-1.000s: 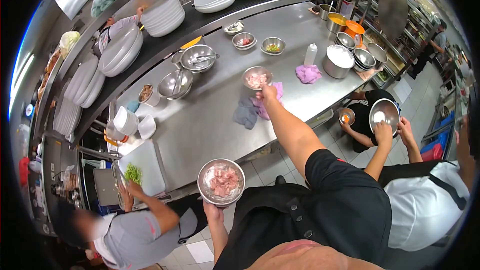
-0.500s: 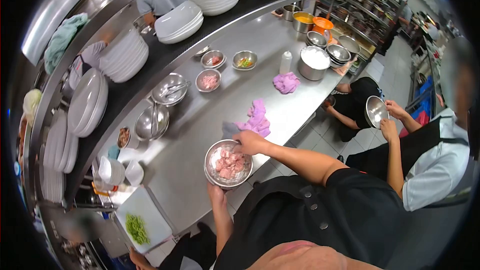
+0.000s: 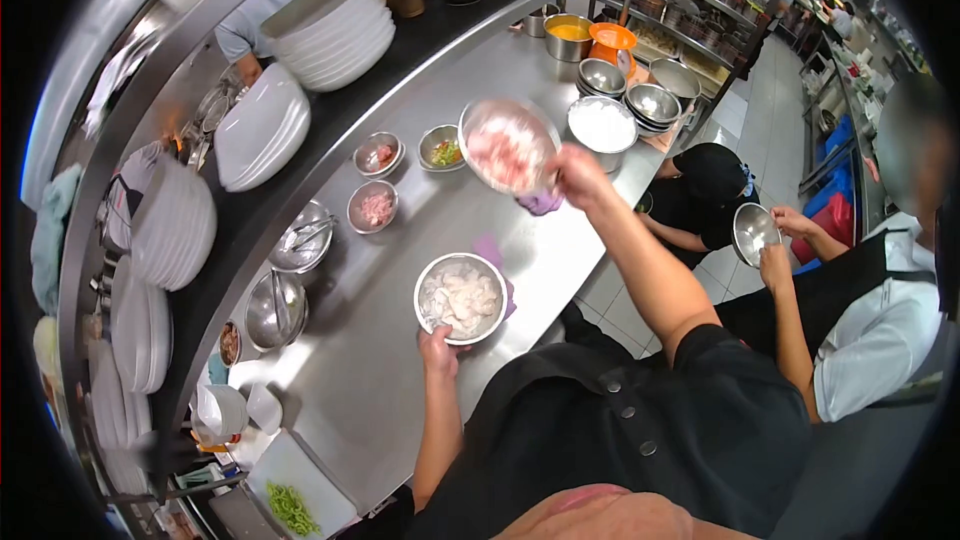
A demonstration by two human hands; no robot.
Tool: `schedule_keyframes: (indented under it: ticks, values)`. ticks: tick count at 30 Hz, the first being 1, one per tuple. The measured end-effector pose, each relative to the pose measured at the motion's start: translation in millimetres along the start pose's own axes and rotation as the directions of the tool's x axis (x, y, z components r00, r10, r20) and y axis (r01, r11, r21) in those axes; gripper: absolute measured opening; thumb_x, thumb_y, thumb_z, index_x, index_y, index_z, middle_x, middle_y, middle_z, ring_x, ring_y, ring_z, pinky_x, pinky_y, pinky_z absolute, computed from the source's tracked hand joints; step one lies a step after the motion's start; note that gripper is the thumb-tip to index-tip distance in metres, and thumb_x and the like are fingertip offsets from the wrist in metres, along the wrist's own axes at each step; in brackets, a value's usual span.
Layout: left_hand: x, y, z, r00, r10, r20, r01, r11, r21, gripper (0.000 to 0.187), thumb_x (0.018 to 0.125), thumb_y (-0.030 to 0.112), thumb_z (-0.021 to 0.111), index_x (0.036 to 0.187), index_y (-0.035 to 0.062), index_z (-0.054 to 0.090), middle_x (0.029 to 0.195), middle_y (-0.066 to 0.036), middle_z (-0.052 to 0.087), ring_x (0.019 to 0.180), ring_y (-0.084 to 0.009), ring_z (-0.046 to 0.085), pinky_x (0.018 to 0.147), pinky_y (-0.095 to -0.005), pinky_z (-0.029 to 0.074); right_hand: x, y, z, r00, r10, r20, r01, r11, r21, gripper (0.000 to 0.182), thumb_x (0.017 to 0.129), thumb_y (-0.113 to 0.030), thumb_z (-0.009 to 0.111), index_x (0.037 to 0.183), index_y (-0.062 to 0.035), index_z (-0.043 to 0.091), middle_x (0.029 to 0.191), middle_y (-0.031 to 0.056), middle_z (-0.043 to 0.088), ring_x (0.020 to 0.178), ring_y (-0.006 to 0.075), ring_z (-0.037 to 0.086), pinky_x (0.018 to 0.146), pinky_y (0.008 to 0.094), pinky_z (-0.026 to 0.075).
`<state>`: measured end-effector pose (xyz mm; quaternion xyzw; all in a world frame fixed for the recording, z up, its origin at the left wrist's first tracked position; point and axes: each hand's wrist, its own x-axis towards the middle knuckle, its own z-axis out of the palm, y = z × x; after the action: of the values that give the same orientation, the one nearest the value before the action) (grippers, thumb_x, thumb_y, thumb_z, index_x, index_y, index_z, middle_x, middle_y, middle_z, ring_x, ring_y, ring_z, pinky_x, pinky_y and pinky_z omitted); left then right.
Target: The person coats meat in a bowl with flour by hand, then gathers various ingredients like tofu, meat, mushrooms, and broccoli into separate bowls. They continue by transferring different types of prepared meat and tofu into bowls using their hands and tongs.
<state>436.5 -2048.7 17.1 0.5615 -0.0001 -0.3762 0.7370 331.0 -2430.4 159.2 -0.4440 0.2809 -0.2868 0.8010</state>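
Observation:
My left hand [image 3: 438, 350] grips the near rim of a steel bowl [image 3: 419, 290] filled with whitish, wet-looking pieces [image 3: 462, 298] that may be shrimp. Above the table, my right hand [image 3: 582, 180] holds a second steel bowl [image 3: 500, 103] by its right side. Pink raw meat chunks [image 3: 508, 152] lie in this one; it is blurred by motion. A purple cloth [image 3: 488, 248] shows partly behind the left bowl, and another purple cloth [image 3: 540, 203] is mostly hidden under the raised bowl.
Small bowls with minced meat [image 3: 377, 208] and chopped peppers [image 3: 446, 151] stand near the shelf. A pot of white powder [image 3: 602, 124] is at the far right. Stacked white plates [image 3: 330, 30] line the shelf. Beside the table, a person holds a steel bowl [image 3: 757, 235]; another crouches.
My right hand has carried the bowl of pink meat up and away to the far side. The bowl of whitish pieces is now visible in my left hand. The view has shifted.

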Motion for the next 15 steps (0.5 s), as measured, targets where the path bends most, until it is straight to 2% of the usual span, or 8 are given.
schedule_keyframes:
  ticks: [3, 4, 6, 7, 8, 10, 12, 15]
  values:
    - [22.6, -10.4, 51.7, 0.999, 0.008, -0.042, -0.009, 1.0, -0.005, 0.063, 0.08, 0.006, 0.052, 0.142, 0.0039, 0.042, 0.119, -0.021, 0.064, 0.083, -0.0327, 0.072, 0.046, -0.0377, 0.059, 104.7, -71.9, -80.5, 0.98, -0.094, -0.175, 0.086, 0.995, -0.054, 0.012, 0.085, 0.002, 0.056, 0.096, 0.0017, 0.06, 0.073, 0.0094, 0.064, 0.052, 0.019, 0.06, 0.04, 0.0311, 0.046]
    - [30.5, -14.3, 66.8, 0.999, 0.005, -0.052, -0.005, 1.0, 0.003, 0.063, 0.08, 0.006, 0.052, 0.142, 0.0039, 0.042, 0.119, -0.021, 0.064, 0.083, -0.0327, 0.072, 0.046, -0.0377, 0.059, 138.4, -94.1, -105.4, 0.951, -0.2, -0.236, 0.185, 0.979, -0.082, 0.013, 0.085, 0.002, 0.056, 0.098, 0.0025, 0.06, 0.071, 0.009, 0.063, 0.049, 0.0187, 0.058, 0.039, 0.0314, 0.045]
    - [48.2, -27.5, 95.2, 0.992, -0.011, -0.125, 0.006, 0.999, -0.046, 0.065, 0.08, 0.005, 0.051, 0.144, 0.0068, 0.041, 0.125, -0.021, 0.061, 0.089, -0.0349, 0.071, 0.048, -0.0394, 0.061, 220.6, -127.4, -165.4, 0.863, -0.257, -0.434, 0.195, 0.963, -0.183, 0.01, 0.088, 0.001, 0.053, 0.094, 0.0013, 0.061, 0.064, 0.0092, 0.059, 0.042, 0.0178, 0.053, 0.035, 0.0317, 0.041]
    - [58.0, -32.5, 109.8, 0.985, -0.032, -0.171, 0.027, 0.999, -0.036, 0.067, 0.08, 0.003, 0.051, 0.146, 0.0088, 0.039, 0.128, -0.022, 0.058, 0.094, -0.0368, 0.07, 0.05, -0.0407, 0.062, 249.5, -148.2, -191.4, 0.865, -0.277, -0.419, 0.226, 0.96, -0.168, 0.02, 0.094, -0.01, 0.062, 0.11, 0.0025, 0.061, 0.074, 0.0115, 0.066, 0.045, 0.0193, 0.059, 0.037, 0.0319, 0.045]
    - [70.6, -37.0, 120.8, 0.983, -0.038, -0.182, 0.034, 0.999, -0.029, 0.067, 0.08, 0.003, 0.051, 0.146, 0.0088, 0.039, 0.128, -0.022, 0.058, 0.094, -0.0368, 0.07, 0.05, -0.0407, 0.062, 272.6, -168.7, -209.4, 0.806, -0.346, -0.48, 0.247, 0.934, -0.258, 0.024, 0.095, -0.016, 0.065, 0.112, 0.0001, 0.061, 0.074, 0.0121, 0.066, 0.045, 0.0205, 0.059, 0.036, 0.0311, 0.043]
    - [90.7, -46.7, 138.7, 0.979, -0.065, -0.192, 0.065, 0.998, -0.005, 0.069, 0.08, 0.005, 0.056, 0.146, 0.008, 0.037, 0.132, -0.021, 0.056, 0.099, -0.0367, 0.069, 0.057, -0.0453, 0.063, 355.5, -186.3, -275.2, 0.789, -0.205, -0.579, 0.193, 0.978, -0.083, 0.02, 0.095, -0.014, 0.066, 0.096, 0.0056, 0.064, 0.075, 0.0129, 0.067, 0.046, 0.0186, 0.058, 0.037, 0.0308, 0.041]
    - [111.8, -54.3, 156.7, 0.969, -0.082, -0.232, 0.083, 0.997, -0.008, 0.067, 0.08, 0.004, 0.056, 0.145, 0.0067, 0.037, 0.131, -0.021, 0.057, 0.099, -0.037, 0.069, 0.058, -0.0459, 0.064, 396.1, -210.8, -300.1, 0.725, -0.233, -0.648, 0.282, 0.959, -0.03, 0.016, 0.09, -0.008, 0.067, 0.086, 0.0073, 0.065, 0.071, 0.0138, 0.066, 0.048, 0.0191, 0.058, 0.037, 0.0307, 0.04]
    - [150.4, -70.1, 163.8, 0.959, -0.099, -0.265, 0.098, 0.995, -0.018, 0.063, 0.081, 0.002, 0.055, 0.142, 0.0038, 0.039, 0.13, -0.021, 0.057, 0.097, -0.037, 0.07, 0.059, -0.0454, 0.064, 523.1, -208.0, -404.0, 0.755, -0.199, -0.625, 0.181, 0.979, -0.094, 0.012, 0.085, -0.004, 0.066, 0.081, 0.0069, 0.066, 0.07, 0.0137, 0.065, 0.051, 0.0192, 0.061, 0.039, 0.0323, 0.043]
